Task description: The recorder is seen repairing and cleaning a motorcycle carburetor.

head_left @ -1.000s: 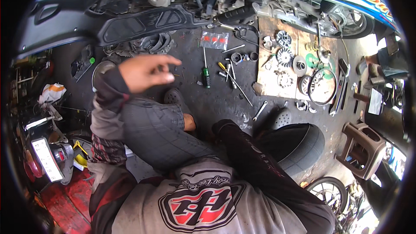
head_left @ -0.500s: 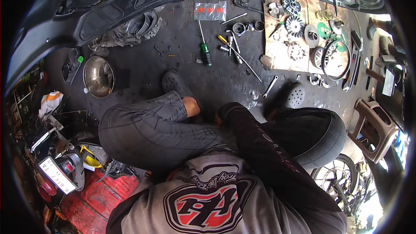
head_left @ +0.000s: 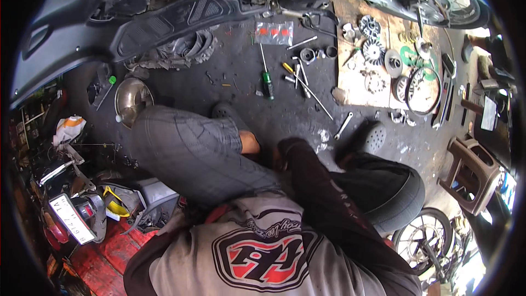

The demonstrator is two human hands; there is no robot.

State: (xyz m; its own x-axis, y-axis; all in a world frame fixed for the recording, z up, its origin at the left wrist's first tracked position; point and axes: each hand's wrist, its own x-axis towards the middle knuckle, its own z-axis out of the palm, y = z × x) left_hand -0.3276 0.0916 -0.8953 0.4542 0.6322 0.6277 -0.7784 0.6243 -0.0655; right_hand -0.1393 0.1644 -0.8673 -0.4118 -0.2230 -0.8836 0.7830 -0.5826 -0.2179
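- Right hand (head_left: 278, 159): low between the knees, mostly hidden by its dark sleeve (head_left: 323, 178); I cannot tell its opening or grip.
- Left hand: out of view; opening and hold cannot be told.
- Wrench (head_left: 343, 126): on the floor, near the right shoe (head_left: 375, 136).
- Green-handled screwdriver (head_left: 267, 83): on the floor, beyond the right hand.
- Cardboard (head_left: 350, 89): farther right, bearing finned discs (head_left: 373, 52).
- Scooter footboard (head_left: 159, 33): beyond, at left.

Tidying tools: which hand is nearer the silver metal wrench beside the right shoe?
Right: the right hand is below-left of the wrench, apart from it; the left hand isn't visible.
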